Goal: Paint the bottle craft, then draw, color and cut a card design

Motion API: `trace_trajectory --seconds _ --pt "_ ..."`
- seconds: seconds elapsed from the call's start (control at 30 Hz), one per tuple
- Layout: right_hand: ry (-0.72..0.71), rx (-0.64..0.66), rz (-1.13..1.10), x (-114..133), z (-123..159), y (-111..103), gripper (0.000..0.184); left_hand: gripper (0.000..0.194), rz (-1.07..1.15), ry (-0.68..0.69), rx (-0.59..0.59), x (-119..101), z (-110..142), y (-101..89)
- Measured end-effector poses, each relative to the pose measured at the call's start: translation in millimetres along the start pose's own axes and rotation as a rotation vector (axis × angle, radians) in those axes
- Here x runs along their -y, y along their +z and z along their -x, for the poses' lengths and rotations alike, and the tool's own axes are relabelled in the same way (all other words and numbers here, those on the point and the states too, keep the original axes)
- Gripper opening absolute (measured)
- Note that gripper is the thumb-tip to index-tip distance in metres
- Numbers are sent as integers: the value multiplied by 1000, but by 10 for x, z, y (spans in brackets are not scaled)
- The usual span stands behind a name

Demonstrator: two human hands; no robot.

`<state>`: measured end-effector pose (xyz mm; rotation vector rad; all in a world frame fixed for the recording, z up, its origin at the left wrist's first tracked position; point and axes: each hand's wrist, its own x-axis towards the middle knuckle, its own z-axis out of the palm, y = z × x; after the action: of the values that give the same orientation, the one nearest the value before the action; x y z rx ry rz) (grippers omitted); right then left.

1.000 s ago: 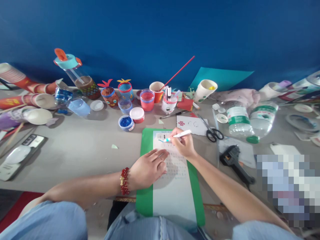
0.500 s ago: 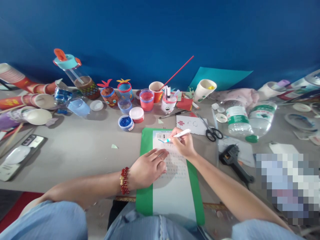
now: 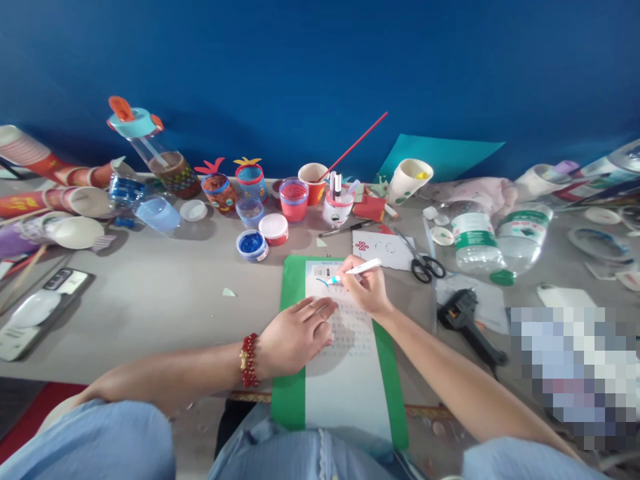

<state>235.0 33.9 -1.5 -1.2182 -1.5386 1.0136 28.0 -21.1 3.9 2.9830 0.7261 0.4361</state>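
Observation:
Between the fingers of my right hand [image 3: 367, 290] is a white marker [image 3: 364, 267] with a light blue tip end, its point at the upper part of a white printed sheet [image 3: 345, 393]. A short blue curved line [image 3: 322, 281] shows on the sheet just left of the tip. Flat on the sheet lies my left hand [image 3: 295, 337], fingers stretched out and holding nothing. Under the white sheet is a larger green sheet [image 3: 290, 400], which overhangs the table's front edge. My palm hides part of the print.
Blue paint [image 3: 253, 245], a white-lidded jar [image 3: 274, 229] and a marker cup [image 3: 338, 208] stand beyond the sheets. To the right lie scissors [image 3: 428, 269], a glue gun [image 3: 470, 323] and plastic bottles [image 3: 473, 240]. A tumbler [image 3: 173, 170] and a phone [image 3: 43, 313] are at left.
The blue line at the marker's tip has grown longer and more curved. The marker has shifted only slightly with my right hand; my left hand has stayed in place.

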Motion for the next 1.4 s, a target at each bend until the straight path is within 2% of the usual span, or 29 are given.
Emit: trace_trajectory --seconds 1.4 --pt "-20 8 -55 47 23 -1 14 25 12 -6 -2 1 -15 -29"
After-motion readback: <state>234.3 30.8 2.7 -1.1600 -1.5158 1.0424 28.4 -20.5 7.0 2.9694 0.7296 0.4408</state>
